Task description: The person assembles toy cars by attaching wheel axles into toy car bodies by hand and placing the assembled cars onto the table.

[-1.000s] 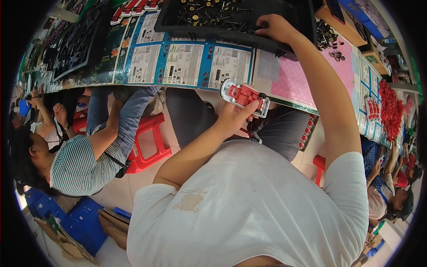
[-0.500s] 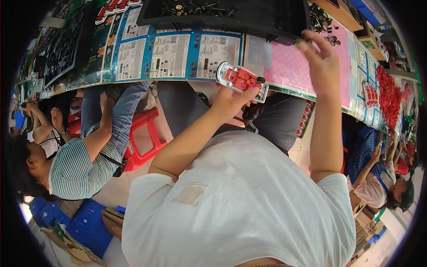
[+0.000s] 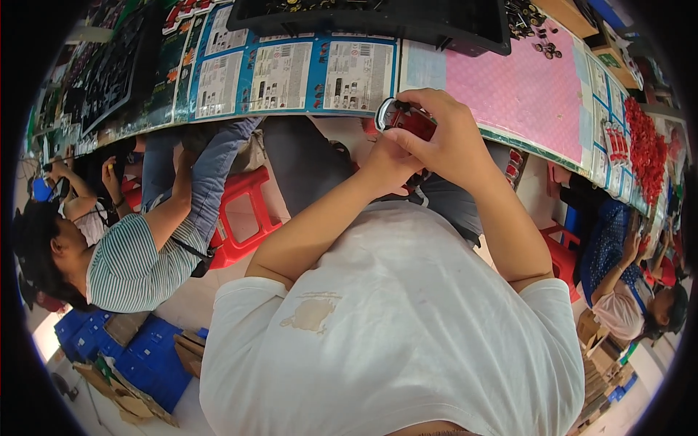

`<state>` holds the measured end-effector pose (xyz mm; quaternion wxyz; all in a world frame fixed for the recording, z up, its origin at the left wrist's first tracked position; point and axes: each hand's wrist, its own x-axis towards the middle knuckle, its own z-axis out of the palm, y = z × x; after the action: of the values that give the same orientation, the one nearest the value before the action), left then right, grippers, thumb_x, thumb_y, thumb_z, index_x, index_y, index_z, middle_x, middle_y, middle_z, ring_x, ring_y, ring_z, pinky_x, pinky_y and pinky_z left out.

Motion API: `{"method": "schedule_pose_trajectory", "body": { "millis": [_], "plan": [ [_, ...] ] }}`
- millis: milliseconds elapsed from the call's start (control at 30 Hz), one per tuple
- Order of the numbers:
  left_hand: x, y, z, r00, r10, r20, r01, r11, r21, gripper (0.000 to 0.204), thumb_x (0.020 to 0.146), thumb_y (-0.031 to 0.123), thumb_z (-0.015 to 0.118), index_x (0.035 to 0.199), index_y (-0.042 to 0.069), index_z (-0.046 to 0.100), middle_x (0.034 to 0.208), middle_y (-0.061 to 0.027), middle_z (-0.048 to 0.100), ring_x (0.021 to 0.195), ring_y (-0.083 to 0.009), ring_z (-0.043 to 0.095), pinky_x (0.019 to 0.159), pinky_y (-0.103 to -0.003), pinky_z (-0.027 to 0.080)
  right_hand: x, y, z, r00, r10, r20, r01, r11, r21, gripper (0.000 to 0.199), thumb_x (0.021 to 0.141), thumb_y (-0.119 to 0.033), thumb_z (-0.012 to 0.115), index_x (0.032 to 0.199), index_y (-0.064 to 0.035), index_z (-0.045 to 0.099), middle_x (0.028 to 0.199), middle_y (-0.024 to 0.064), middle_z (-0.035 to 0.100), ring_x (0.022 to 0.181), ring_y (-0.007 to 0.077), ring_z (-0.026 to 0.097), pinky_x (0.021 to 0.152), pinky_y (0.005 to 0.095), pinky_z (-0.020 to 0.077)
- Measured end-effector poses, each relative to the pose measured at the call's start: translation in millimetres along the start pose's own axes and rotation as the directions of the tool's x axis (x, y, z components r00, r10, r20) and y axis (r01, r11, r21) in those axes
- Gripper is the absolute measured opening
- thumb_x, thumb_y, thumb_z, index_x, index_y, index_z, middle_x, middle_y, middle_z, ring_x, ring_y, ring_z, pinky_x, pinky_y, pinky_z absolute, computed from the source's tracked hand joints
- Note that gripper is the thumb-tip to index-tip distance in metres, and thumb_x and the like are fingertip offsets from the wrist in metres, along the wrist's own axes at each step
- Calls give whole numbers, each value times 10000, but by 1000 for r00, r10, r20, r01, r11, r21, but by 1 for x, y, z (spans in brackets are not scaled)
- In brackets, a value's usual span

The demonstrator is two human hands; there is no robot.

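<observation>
Just off the table's near edge, a toy car [image 3: 414,125] with a red underside and a silver-white shell is held between both hands. My left hand [image 3: 392,166] grips it from below, fingers closed around it and mostly hidden. Over its far right end curls my right hand [image 3: 452,138], with thumb and fingers closed on the car. Something dark, perhaps a wheel, shows at the car's upper side by the right fingertips. Whether a separate small part sits under those fingers cannot be made out.
Beyond my hands stands a black tray [image 3: 378,27] of wheel axles. More black wheels [image 3: 547,49] lie by the pink mat [image 3: 509,91]. At right are a red parts heap [image 3: 646,149] and a row of red-and-white pieces [image 3: 616,143]. A person in stripes [image 3: 134,261] sits left.
My right hand has come down and left from beside the tray's right corner onto the toy car. The left hand still holds the car, now shifted slightly right and partly covered.
</observation>
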<state>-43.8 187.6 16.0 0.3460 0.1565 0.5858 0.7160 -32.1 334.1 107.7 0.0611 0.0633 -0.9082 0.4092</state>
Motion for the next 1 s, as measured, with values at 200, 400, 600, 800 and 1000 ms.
{"method": "schedule_pose_trajectory", "body": {
  "millis": [200,400,600,800,1000],
  "plan": [
    [-12,-2,-7,998,-57,35,60,995,-75,438,920,296,714,1271,104,535,958,-26,665,833,-114,645,570,-316,582,-9,7,-4,999,-33,-29,38,982,185,430,796,-176,792,1152,19,649,1132,159,652,991,272,649,883,359,531],
    [-20,10,-32,990,135,-36,-140,964,-227,454,989,143,612,1362,27,381,1232,-110,630,1086,-176,634,918,-331,530,-16,64,-23,950,171,-260,-106,963,246,237,878,-137,740,1037,30,686,982,112,708,863,180,677,808,299,539],
    [-35,21,-82,984,0,-179,-58,945,-322,448,1026,156,557,1414,64,353,1295,-104,578,1147,-198,617,955,-380,541,-31,185,-47,757,181,-627,-351,923,-157,145,875,-131,710,934,1,704,814,110,711,725,188,681,698,310,534],
    [-36,43,-159,897,68,-436,-82,997,-13,362,999,223,624,1297,73,484,1143,-72,648,962,-154,684,771,-322,603,-22,176,-39,806,71,-587,-346,862,-370,95,854,-105,682,888,-16,686,809,114,661,696,235,660,653,344,523],
    [-11,83,-255,767,192,-612,1,954,300,287,979,190,642,1211,29,593,1042,-79,687,856,-140,685,693,-285,541,-24,177,-36,814,15,-581,-312,855,-414,87,857,-98,681,892,-20,671,819,122,637,693,278,645,641,376,512]
  ]
}}
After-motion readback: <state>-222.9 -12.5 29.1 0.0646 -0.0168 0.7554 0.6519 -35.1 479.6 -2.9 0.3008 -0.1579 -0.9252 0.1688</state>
